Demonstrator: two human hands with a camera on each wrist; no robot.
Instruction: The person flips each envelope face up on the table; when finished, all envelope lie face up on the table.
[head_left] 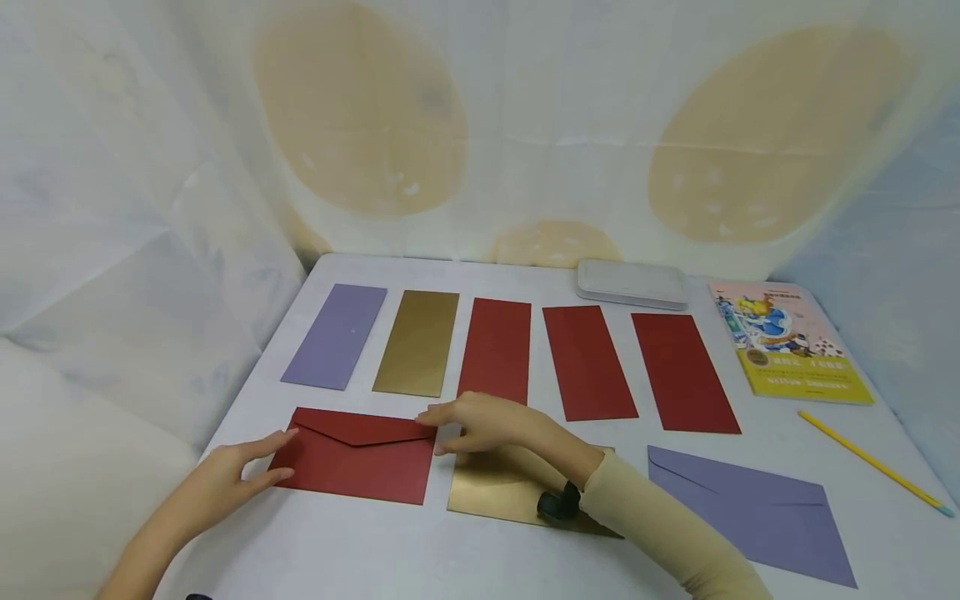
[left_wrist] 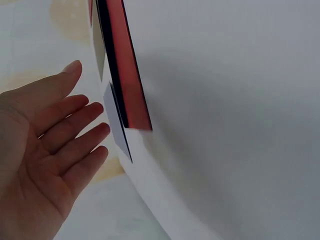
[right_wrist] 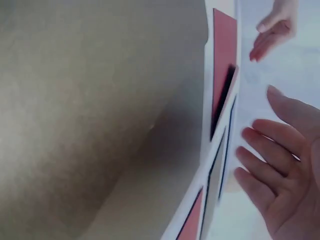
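So there's a red envelope (head_left: 358, 455) lying flat near the front left of the table (head_left: 450, 550), flap side up, flap folded down. It sits right between the two hands. The left hand (head_left: 225, 475) is at its left short edge, fingers straight and relaxed, fingertips touching or just about touching the corner there. The right hand (head_left: 480, 423) reaches across from the right, fingers out flat, tips at the envelope's top right corner by the flap edge. Neither hand is gripping anything; both are just laid open against the ends.

The right forearm, in a beige sleeve (head_left: 660, 525), passes over a gold envelope (head_left: 495, 492) just beside the red one. Further right lies a purple envelope (head_left: 750, 512). Behind them is a row of cards: purple (head_left: 335, 336), gold (head_left: 417, 342), then three red. At the back right are a grey case (head_left: 632, 283), a book (head_left: 787, 342) and a yellow pencil (head_left: 873, 462).
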